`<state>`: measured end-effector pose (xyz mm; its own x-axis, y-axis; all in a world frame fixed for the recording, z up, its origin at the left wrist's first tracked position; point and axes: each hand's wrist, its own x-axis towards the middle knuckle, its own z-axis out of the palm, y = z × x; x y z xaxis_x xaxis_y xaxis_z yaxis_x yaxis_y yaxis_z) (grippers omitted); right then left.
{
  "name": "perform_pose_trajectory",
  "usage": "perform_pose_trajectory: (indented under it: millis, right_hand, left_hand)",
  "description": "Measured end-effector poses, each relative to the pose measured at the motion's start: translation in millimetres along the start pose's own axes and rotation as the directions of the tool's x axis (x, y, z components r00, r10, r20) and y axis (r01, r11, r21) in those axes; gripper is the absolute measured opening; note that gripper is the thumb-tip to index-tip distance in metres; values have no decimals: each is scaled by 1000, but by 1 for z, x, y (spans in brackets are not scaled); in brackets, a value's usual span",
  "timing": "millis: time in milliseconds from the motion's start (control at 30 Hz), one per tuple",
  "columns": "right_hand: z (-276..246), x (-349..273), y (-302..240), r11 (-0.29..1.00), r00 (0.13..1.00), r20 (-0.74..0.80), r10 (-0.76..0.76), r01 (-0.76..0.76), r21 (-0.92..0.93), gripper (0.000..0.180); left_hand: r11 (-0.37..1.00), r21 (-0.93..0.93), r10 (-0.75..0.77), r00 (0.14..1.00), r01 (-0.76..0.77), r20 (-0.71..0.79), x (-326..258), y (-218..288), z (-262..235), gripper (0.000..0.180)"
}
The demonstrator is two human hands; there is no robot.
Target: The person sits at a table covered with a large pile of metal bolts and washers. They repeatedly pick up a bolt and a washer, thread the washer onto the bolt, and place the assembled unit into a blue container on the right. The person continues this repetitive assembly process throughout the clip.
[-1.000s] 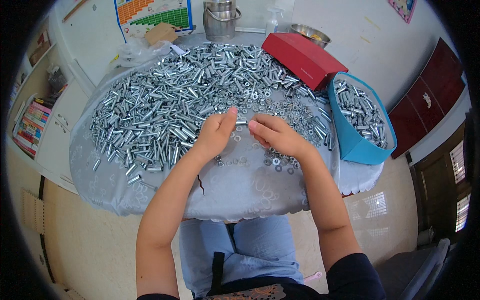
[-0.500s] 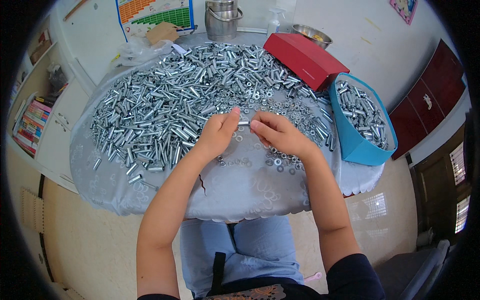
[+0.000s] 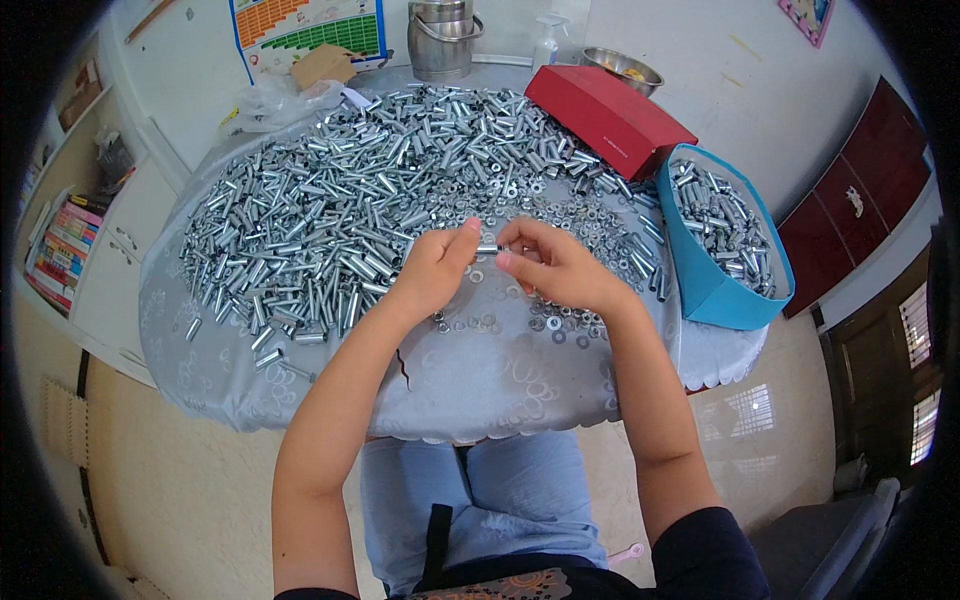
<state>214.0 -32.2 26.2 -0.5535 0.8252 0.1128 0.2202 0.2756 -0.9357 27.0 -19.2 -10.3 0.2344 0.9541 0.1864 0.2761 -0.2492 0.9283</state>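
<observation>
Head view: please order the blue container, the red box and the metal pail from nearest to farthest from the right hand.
From the right hand:
1. Blue container, close on its right, at the table edge.
2. Red box, farther back, slightly right.
3. Metal pail, at the table's far edge, back and left.

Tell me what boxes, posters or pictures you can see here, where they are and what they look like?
Red box: flat, rectangular, lying at the table's far right edge.
Blue container: soft-sided, right of the table, filled with silver metal tubes.
Chart poster: on the wall behind the table, orange and green blocks with a blue border.
Small picture: top right on the wall, pink-edged.
Brown cardboard piece: far left of the table, beside a clear plastic bag.
</observation>
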Motion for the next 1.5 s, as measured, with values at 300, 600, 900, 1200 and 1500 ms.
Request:
perform_pose_trajectory:
  millis: [300, 600, 900, 1200, 1500]
  right_hand:
    - [-4, 2, 0, 998, 996, 65, 65, -63, -31, 33]
    - [-3, 2, -1, 991, 988, 84, 130, -132, 26, 37]
    - [-5, 2, 4, 995, 994, 79, 81, -76, -65, 38]
    - [-5, 3, 7, 995, 994, 56, 94, -93, -23, 42]
    - [-2, 4, 7, 997, 996, 53, 65, -62, -51, 38]
  left_hand:
    - [999, -27, -18, 1000, 18, 2, 0, 0, 1, 53]
    - [998, -48, 46, 998, -45, 30, -1, 0, 3, 52]
    - [1000, 1, -26, 999, 26, 42, -3, 6, 3, 55]
    - [1000, -11, 3, 998, -2, 64, -4, 8, 3, 54]
    - [999, -21, 41, 999, -41, 25, -4, 6, 5, 53]
